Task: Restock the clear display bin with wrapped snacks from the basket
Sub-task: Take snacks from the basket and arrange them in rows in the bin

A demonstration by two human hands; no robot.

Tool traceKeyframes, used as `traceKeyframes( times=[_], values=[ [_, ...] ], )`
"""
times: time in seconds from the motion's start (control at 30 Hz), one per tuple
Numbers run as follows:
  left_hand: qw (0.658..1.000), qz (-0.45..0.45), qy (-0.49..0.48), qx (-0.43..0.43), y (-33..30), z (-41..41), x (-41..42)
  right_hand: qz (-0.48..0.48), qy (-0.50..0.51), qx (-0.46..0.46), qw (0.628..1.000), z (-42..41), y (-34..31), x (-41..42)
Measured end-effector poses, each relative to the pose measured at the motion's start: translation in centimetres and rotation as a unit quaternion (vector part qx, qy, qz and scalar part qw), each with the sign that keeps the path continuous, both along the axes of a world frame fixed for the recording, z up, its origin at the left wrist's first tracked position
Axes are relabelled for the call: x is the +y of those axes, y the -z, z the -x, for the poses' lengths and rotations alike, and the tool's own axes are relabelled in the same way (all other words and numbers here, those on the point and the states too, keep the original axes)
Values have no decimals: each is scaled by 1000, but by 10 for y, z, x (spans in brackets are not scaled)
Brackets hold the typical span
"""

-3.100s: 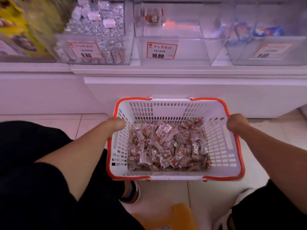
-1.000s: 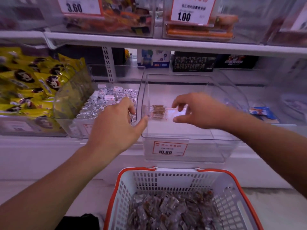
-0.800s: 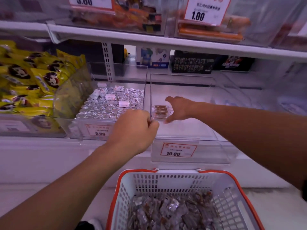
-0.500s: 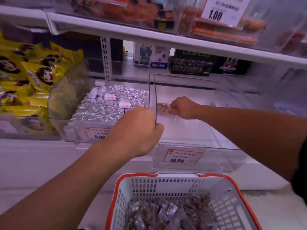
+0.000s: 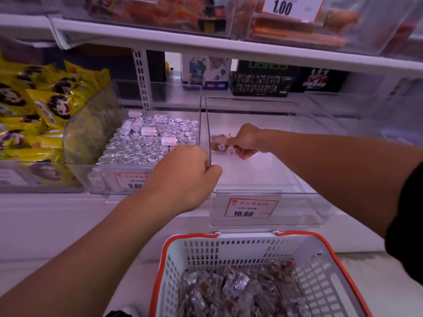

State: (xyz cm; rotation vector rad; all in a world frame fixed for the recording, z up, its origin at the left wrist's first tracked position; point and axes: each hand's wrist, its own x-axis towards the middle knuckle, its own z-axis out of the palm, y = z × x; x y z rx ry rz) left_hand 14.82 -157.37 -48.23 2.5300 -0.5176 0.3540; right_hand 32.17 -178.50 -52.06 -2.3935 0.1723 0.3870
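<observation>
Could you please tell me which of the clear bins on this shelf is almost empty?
The clear bin with the 10.80 tag, which the left hand grips. It holds only the few wrapped snacks the right hand pinches; the 9.80 bin beside it is packed with silver sweets.

The basket (image 5: pixel 325 266) is white with a slotted grid pattern and an orange-red rim. The wrapped snacks (image 5: pixel 238 291) in it are brown in clear film. The display bin (image 5: pixel 304 179) is colourless, with a white price tag (image 5: pixel 251 207) bordered orange. Foil sweets (image 5: pixel 146 145) are silver; the bags (image 5: pixel 34 110) are yellow.
</observation>
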Motion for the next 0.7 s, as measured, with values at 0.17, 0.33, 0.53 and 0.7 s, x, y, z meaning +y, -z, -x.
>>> traceKeyframes(
  times=[0.17,0.33,0.53,0.7],
  values=[
    [999,2,-29,-27,0,-3,2,9,7,-3,1000,3,-10,-6],
    [998,25,-44,-44,-8,-1,-2,124,-44,-68,989,32,-41,-1],
    [977,72,167,-111,-21,28,7,194,-78,-552,807,160,-69,-23],
    [962,-57,263,-53,33,56,-20,37,-84,-573,815,274,43,-33]
  ],
)
